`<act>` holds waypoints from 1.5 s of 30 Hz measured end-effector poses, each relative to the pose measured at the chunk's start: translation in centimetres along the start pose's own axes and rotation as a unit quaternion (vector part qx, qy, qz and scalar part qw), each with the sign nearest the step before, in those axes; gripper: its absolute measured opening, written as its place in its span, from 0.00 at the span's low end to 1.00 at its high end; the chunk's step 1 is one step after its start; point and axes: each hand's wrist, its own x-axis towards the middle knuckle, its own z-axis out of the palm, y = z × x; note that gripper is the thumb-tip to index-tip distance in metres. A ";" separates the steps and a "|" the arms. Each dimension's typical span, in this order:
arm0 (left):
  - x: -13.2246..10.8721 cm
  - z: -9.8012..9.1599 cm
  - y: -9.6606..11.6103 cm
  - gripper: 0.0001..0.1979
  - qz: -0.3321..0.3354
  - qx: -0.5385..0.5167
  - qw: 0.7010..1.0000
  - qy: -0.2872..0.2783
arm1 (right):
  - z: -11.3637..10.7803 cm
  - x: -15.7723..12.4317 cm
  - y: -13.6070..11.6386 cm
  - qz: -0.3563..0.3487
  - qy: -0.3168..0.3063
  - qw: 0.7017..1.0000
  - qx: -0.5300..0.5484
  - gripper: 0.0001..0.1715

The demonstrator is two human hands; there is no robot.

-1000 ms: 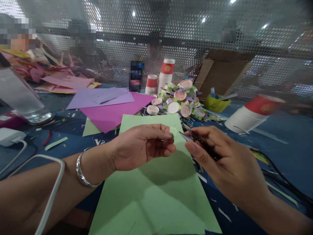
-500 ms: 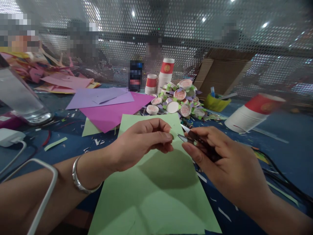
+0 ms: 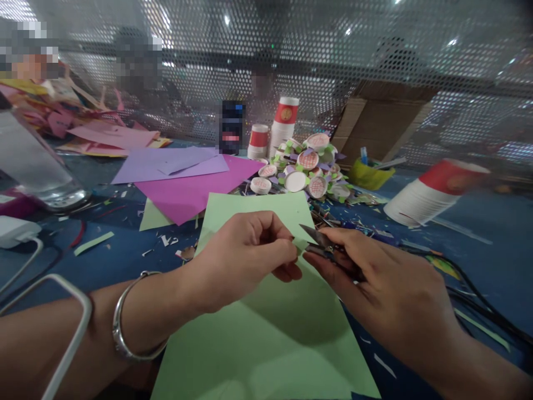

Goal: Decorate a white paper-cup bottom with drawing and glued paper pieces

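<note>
Above a large light green paper sheet point(image 3: 266, 339), my left hand point(image 3: 250, 255) pinches a small piece of green paper point(image 3: 300, 244) between thumb and fingers; most of that piece is hidden. My right hand point(image 3: 387, 283) is closed around small dark scissors point(image 3: 325, 244). Their blades stand apart and point left, the lower one close to the green piece; whether it touches, I cannot tell. A silver bangle point(image 3: 119, 328) circles my left wrist.
Behind the sheet lies a heap of small paper-cup discs point(image 3: 295, 180) with green and purple tabs. Stacked paper cups point(image 3: 433, 191) lean at right. Purple paper point(image 3: 166, 164) and a glass point(image 3: 41, 161) are at left. White cable point(image 3: 79, 328) crosses my left forearm; scraps litter the blue table.
My left hand has turned slightly and come a little lower, with more of the green piece showing. The scissors have shifted slightly left and down, with their blades now wider apart.
</note>
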 end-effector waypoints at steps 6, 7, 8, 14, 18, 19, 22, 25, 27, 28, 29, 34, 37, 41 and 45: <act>-0.2 -0.1 -0.2 0.06 0.003 -0.002 1.000 -0.009 | 0.0 0.1 0.0 -0.047 0.003 0.999 -0.018 0.15; -0.2 -0.1 -0.2 0.06 0.002 0.000 1.000 -0.008 | -0.1 0.1 -0.1 -0.052 0.005 0.998 -0.020 0.15; -0.1 -0.1 -0.2 0.06 0.001 0.003 1.000 -0.006 | -0.1 0.2 -0.1 -0.056 0.006 0.998 -0.022 0.15; -0.1 0.0 -0.3 0.06 -0.002 0.014 1.000 -0.006 | -0.3 0.2 -0.2 -0.057 -0.003 0.998 -0.028 0.14; -0.1 -0.1 -0.4 0.05 -0.010 0.008 1.000 -0.014 | -0.2 -0.1 0.1 -0.045 0.004 0.999 -0.030 0.14; -0.1 -0.1 -0.4 0.05 -0.007 -0.002 1.000 -0.014 | -0.1 -0.1 0.2 -0.039 0.008 0.999 -0.026 0.14; 0.2 -0.2 -0.4 0.06 0.009 -0.041 0.999 -0.015 | -0.1 0.2 0.5 -0.001 0.010 1.000 -0.007 0.18; 0.6 -0.3 -0.6 0.06 0.018 -0.060 0.998 -0.026 | -0.4 0.6 0.4 0.062 -0.004 0.997 0.044 0.18; 0.7 -0.4 -0.8 0.06 0.018 -0.061 0.997 -0.035 | -0.6 0.9 0.3 0.098 -0.013 0.991 0.086 0.15; 0.8 -0.4 -0.9 0.06 0.018 -0.060 0.997 -0.037 | -0.6 0.9 0.3 0.110 -0.018 0.989 0.102 0.14; 0.9 -0.4 -1.0 0.05 0.019 -0.059 0.997 -0.036 | -0.7 1.0 0.4 0.120 -0.024 0.986 0.111 0.13; 1.0 -0.4 -1.1 0.06 0.016 -0.059 0.998 -0.022 | -0.8 0.9 0.8 0.151 -0.056 0.979 0.127 0.16; 0.9 -0.3 -0.9 0.07 0.007 -0.070 0.997 -0.023 | -0.8 0.9 0.7 0.169 -0.056 0.973 0.149 0.18; 0.6 -0.3 -0.6 0.07 -0.002 -0.097 0.995 -0.020 | -0.5 0.9 0.0 0.157 -0.090 0.967 0.179 0.17; 0.5 -0.3 -0.4 0.07 -0.017 -0.120 0.992 -0.035 | -0.4 0.8 -0.3 0.135 -0.092 0.969 0.184 0.16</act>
